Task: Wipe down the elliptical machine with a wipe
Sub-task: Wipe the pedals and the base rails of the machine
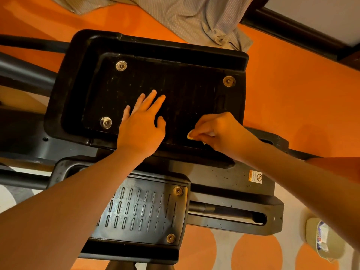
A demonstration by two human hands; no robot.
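Observation:
The elliptical's far black foot pedal [181,90] fills the middle of the head view, its ribbed bed dusty and bolted at the corners. My left hand [142,123] lies flat on that pedal, fingers spread, holding nothing. My right hand [218,131] is closed at the pedal's near right corner, pinching a small wad of wipe [211,134] against the surface; most of the wipe is hidden in the fist. A second pedal [142,209] with slotted tread sits nearer, below my arms.
The machine's black frame [233,180] with a warning sticker [255,176] runs between the pedals. A striped cloth [194,18] hangs at the top. A pack of wipes [322,238] lies on the orange patterned floor at lower right.

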